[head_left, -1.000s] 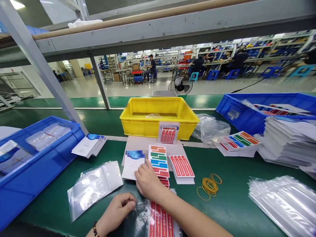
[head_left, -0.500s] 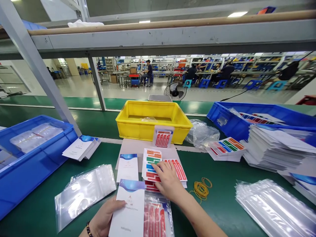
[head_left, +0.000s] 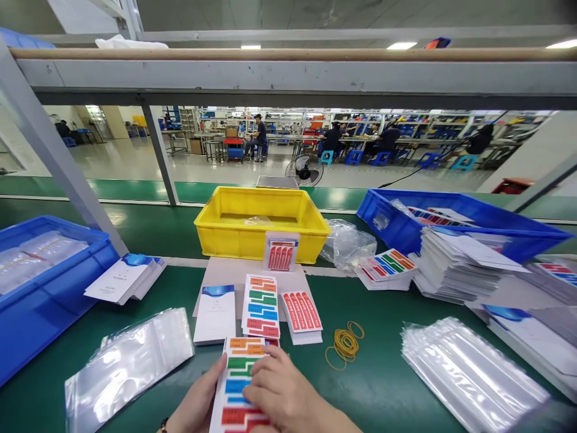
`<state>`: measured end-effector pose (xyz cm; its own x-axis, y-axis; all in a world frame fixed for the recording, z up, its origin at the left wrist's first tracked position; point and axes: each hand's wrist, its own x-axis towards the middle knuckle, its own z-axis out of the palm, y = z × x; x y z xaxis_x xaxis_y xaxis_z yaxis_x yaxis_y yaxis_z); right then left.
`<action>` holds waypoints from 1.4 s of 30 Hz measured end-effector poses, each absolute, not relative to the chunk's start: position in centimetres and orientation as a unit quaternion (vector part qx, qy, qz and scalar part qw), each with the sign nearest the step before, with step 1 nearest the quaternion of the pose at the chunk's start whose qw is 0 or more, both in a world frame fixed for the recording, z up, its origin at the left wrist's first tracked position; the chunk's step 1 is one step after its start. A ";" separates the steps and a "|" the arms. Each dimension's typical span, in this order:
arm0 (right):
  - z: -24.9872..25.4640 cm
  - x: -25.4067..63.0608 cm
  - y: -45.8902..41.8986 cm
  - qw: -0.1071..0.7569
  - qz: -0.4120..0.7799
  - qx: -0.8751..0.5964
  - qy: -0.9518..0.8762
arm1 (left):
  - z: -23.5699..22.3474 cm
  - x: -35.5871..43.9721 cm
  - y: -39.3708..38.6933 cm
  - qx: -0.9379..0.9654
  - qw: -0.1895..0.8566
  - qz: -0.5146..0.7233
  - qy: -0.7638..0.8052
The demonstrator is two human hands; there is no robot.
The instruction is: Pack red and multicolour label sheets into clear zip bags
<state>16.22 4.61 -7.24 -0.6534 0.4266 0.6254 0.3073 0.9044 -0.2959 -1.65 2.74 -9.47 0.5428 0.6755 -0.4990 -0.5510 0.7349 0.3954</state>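
At the front of the bench, my left hand (head_left: 197,397) holds a sheet of coloured stickers (head_left: 238,385) in orange, green, blue and red by its left side. My right hand (head_left: 282,388) lies over the sheet's right side, fingers bent and gripping it. What lies beneath the sheet is hidden. Just beyond are a stack of white booklets with a blue top (head_left: 216,316), a pile of similar coloured sticker sheets (head_left: 260,305) and a stack of red sticker sheets (head_left: 303,313). Yellow rubber bands (head_left: 345,344) lie to the right.
A yellow bin (head_left: 261,237) stands behind, a filled clear bag (head_left: 281,251) against its front. Blue bins (head_left: 49,294) flank the bench, the right blue bin (head_left: 451,210) behind paper stacks (head_left: 460,264). Clear bags lie left (head_left: 130,367) and right (head_left: 469,373). People sit far off.
My right hand has drawn a coloured sticker sheet from the pile toward me. It now covers the white booklet that my left hand held. The view has shifted slightly right.
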 end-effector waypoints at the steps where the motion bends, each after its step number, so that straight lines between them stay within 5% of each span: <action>1: -7.3 16.9 4.8 0.360 0.102 -0.205 -0.905 | -9.4 -1.7 2.7 0.101 0.862 0.345 0.356; 7: -9.6 23.6 10.0 0.283 0.039 -0.467 -0.837 | -7.1 -1.5 2.9 0.109 0.844 0.290 0.438; 13: -11.3 25.3 11.3 0.176 0.034 -0.531 -0.829 | -6.2 0.2 4.5 0.155 0.857 0.292 0.395; 20: -11.6 26.3 11.9 0.212 0.056 -0.497 -0.840 | -9.5 0.4 5.6 0.141 0.819 0.335 0.443; 27: -9.5 22.3 8.2 0.466 -0.110 -0.393 -0.785 | -10.7 0.6 5.5 0.100 0.835 0.367 0.398; 32: -9.6 17.0 4.6 0.399 -0.086 -0.240 -0.881 | -11.1 0.7 5.4 0.098 0.874 0.384 0.282; 42: -10.9 16.1 4.6 0.367 0.014 -0.205 -0.907 | -11.6 0.9 4.9 0.238 0.807 0.423 0.337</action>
<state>16.15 4.57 -10.90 -0.6464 0.3815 0.6608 0.3611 0.9159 -0.1755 0.85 4.92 -11.61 0.4148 0.8430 -0.3426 -0.5227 0.5289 0.6686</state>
